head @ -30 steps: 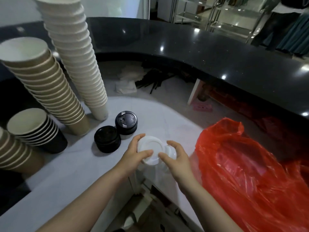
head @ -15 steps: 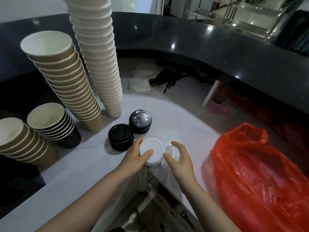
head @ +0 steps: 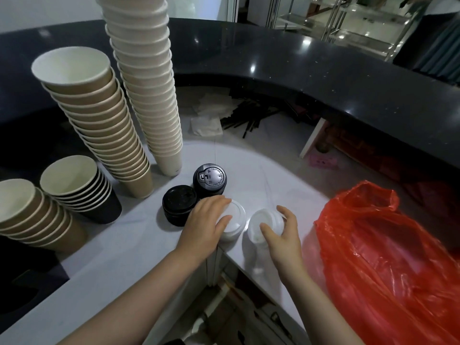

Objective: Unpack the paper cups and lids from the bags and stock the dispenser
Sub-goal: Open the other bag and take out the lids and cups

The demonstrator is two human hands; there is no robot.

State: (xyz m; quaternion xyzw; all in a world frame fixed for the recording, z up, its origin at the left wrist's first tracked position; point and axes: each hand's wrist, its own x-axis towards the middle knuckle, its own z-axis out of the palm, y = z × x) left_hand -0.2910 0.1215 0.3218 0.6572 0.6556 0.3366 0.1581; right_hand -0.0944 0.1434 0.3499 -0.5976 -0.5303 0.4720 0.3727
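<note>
Two short stacks of white domed lids on the pale table (head: 129, 245), near its front edge: left hand (head: 204, 225) grips the upright stack (head: 235, 221); right hand (head: 281, 235) grips the tilted stack (head: 265, 220), beside a red bag (head: 385, 257).

The right hand (head: 283, 235) has drawn its white lids (head: 266, 220) apart from the left stack (head: 235, 220).

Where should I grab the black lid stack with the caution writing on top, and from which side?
Probably best to take the lid stack by its round side wall, fingers coming down from above and from the far or right side. The other black stack crowds its near left, the left hand lies just in front, and the flat printed top offers no hold.
</note>
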